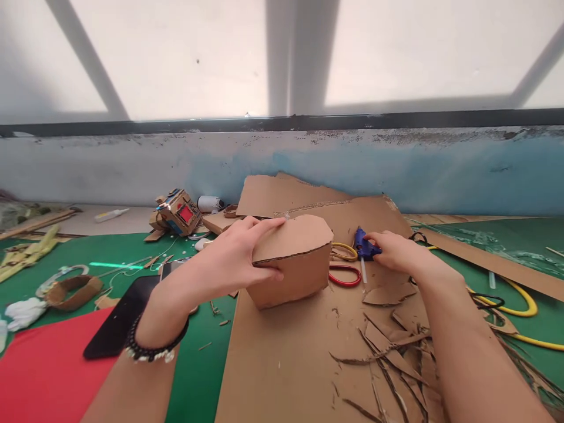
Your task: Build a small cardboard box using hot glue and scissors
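My left hand [247, 252] grips the left side of a cardboard box [291, 273] with a rounded lid piece on top, its thumb low on the front and fingers over the top. The box rests on a large flat cardboard sheet [273, 364]. To its right, my right hand [390, 251] has its fingers closed on a blue hot glue gun [361, 242]. A clear glue stick [363, 270] extends from the gun toward me. Between box and gun show the red and yellow handles of scissors [346, 276], partly hidden by the box.
Torn cardboard strips [396, 364] lie on the sheet's right side. At left are a black phone [121, 317], red paper [57, 370] and a cardboard ring [74, 292]. A small cardboard model [178, 212] and large cardboard pieces [291, 197] stand near the wall. Yellow cable [524, 305] loops at right.
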Tool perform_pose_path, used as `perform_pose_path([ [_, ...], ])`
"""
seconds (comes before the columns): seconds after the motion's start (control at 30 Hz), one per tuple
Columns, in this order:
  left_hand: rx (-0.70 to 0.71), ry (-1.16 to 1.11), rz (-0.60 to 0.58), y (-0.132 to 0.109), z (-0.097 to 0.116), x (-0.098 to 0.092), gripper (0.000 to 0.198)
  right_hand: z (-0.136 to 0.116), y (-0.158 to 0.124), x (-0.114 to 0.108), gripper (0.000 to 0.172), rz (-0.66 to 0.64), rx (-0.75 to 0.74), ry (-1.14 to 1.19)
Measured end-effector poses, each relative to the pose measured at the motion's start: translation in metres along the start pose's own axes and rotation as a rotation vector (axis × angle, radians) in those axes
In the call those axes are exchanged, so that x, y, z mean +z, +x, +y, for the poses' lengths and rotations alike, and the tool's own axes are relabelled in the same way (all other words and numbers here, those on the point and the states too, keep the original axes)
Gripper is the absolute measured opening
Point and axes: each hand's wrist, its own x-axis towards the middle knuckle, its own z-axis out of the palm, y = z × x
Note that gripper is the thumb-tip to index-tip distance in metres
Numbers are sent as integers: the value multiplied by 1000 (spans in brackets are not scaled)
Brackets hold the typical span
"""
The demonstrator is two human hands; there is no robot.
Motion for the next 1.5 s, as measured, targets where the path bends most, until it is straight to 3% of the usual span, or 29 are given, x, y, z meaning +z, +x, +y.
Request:
perform_pose_path([
  [0.2, -12, -284, 193, -9, -8, -5, 66, 13, 14, 19, 35, 36, 16, 88],
  [0.33, -114, -727, 286, -8, -29, 21, 71, 22, 14, -1, 31, 174, -12, 189],
  [0.37, -158, -849, 381, -7, -36, 32, 74, 21, 11, -11, 38, 243, -1, 221],
  [0.4, -209, -966, 433, -4, -44, 44, 76, 17, 5, -22, 44, 334, 14, 266],
  [0.47, -300, -1159, 480, 1, -57, 67, 79, 1, -16, -39, 50, 685, 22, 561],
  [0.5, -318, -1228, 503, 4, -63, 78, 81, -12, -29, -44, 54, 763, 35, 711],
  [0.57, -322, -1326, 501, 8, -70, 95, 82, -40, -58, -39, 63, 762, 43, 1028],
  [0.63, -312, -1387, 484, 10, -74, 106, 81, -64, -81, -16, 65, 707, 34, 1161],
  [0.77, -319, -1475, 562, 5, -76, 110, 85, -81, -95, 46, 66, 657, 40, 1076],
  [0.87, -343, -1534, 677, -2, -71, 105, 86, -78, -89, 72, 60, 643, -67, 1017],
  [1.03, -395, -1506, 695, -11, -53, 98, 82, -68, -84, 73, 44, 759, -233, 789],
  [1.17, -284, -1441, 670, -13, -41, 103, 84, -45, -78, 72, 43, 825, -202, 521],
  [1.33, -175, -1316, 609, -13, -38, 112, 84, -7, -60, 93, 46, 864, -159, 318],
  [1.5, -123, -1316, 566, -11, -43, 119, 82, -3, -55, 95, 45, 922, -198, 227],
])
